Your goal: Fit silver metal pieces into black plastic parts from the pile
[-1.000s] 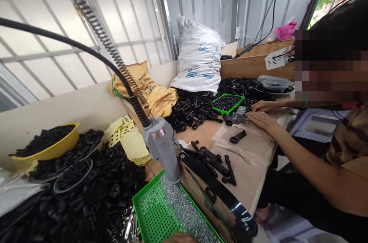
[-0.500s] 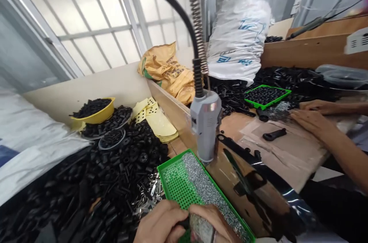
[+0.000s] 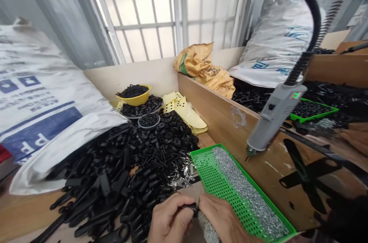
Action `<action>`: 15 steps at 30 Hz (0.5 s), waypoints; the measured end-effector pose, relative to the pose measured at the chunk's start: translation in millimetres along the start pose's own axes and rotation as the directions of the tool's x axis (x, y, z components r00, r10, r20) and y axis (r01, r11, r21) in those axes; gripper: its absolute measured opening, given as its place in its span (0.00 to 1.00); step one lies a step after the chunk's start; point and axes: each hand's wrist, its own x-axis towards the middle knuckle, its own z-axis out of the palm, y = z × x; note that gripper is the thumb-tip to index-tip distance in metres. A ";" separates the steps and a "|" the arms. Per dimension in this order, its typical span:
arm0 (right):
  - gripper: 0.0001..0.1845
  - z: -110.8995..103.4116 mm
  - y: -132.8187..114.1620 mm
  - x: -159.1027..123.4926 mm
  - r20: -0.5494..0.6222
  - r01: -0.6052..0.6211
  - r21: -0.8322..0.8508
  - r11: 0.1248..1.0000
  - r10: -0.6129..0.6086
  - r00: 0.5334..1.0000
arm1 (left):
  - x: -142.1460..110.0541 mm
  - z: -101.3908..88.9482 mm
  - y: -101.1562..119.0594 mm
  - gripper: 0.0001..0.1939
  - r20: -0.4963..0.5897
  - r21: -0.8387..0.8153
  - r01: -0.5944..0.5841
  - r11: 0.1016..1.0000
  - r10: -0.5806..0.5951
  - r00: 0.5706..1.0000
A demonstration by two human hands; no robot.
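At the bottom edge, my left hand [image 3: 169, 222] and my right hand [image 3: 222, 220] meet, both pinched on a small black plastic part [image 3: 190, 208] between them. Just right of them lies a green perforated tray [image 3: 212, 176] holding several small silver screws [image 3: 244, 193]. To the left spreads a big heap of black plastic parts [image 3: 129, 170], with loose metal clips [image 3: 182, 176] at its edge. A grey electric screwdriver [image 3: 273, 118] hangs on a black cable above the tray, its tip pointing down.
A wooden divider [image 3: 227, 116] separates my bench from a neighbour's, where another person's hand [image 3: 356, 137] shows at the right edge. A yellow bowl [image 3: 135, 97], yellow sheets [image 3: 186, 112], white sacks [image 3: 37, 97] and a yellow bag [image 3: 204, 68] stand around.
My view has swung left and down from the neighbour's bench to my own. My hands have come fully into view, closed on the small black part. The hanging screwdriver now tilts.
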 end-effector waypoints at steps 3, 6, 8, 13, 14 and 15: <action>0.33 11.3 -4.0 -1.7 0.191 -0.175 0.260 0.950 0.127 0.973 | -9.9 -7.7 -5.3 0.10 -0.051 0.037 -0.147 0.989 0.148 0.988; 0.30 17.3 -6.9 -1.2 0.309 -0.282 0.368 0.886 0.170 0.936 | -16.8 -10.6 -11.5 0.13 -0.146 0.008 -0.201 0.980 0.200 0.969; 0.27 17.5 -10.3 4.1 0.309 -0.284 0.381 0.880 0.169 0.936 | -19.3 -13.1 -14.5 0.13 -0.167 -0.006 -0.190 0.982 0.186 0.968; 0.12 13.4 -17.3 31.2 0.329 -0.186 0.318 0.930 0.075 0.941 | -19.1 -25.7 -18.1 0.15 -0.131 -0.091 0.043 0.995 -0.055 0.990; 0.11 13.0 -17.3 36.0 0.321 -0.155 0.294 0.943 0.055 0.945 | -18.8 -28.1 -19.1 0.16 -0.114 -0.146 0.107 0.984 -0.124 0.986; 0.10 12.9 -16.7 39.6 0.319 -0.134 0.276 0.952 0.041 0.947 | -18.5 -30.1 -20.1 0.16 -0.094 -0.204 0.163 0.965 -0.185 0.978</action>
